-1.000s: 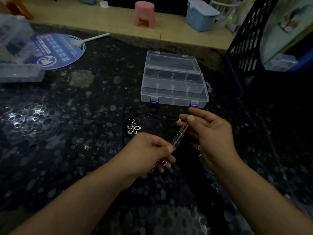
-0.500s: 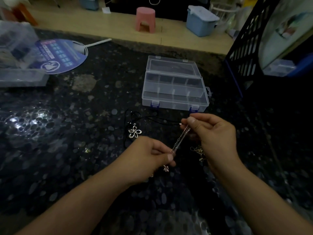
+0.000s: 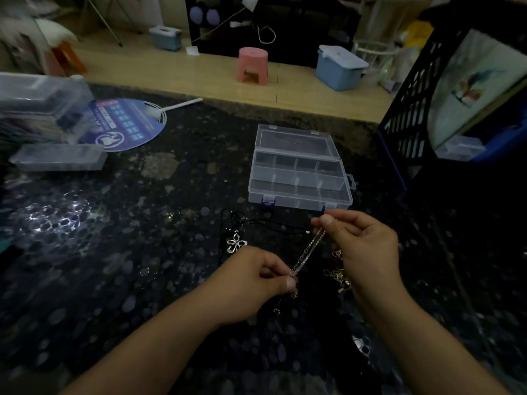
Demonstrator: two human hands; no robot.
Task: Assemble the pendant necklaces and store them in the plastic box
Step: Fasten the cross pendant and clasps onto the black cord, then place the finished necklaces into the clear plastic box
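Both hands on one thin silver chain (image 3: 309, 253), pulled fairly taut above the dark speckled stone counter (image 3: 114, 252). Left hand (image 3: 251, 283) pinches the lower end, fingers curled; right hand (image 3: 362, 246) pinches the upper end between thumb and forefinger. Clear compartmented plastic box (image 3: 299, 173) sits lid-open just beyond the hands, compartments look empty. Silver flower-shaped pendant (image 3: 235, 244) on black cord (image 3: 271, 225) lies on the counter, left of the chain. Small gold fittings (image 3: 335, 273) beside the right wrist.

Risks, my read: dim light plus fine links, so a slipped pinch drops the chain onto the cord and tangles. Over-tension could open a link.
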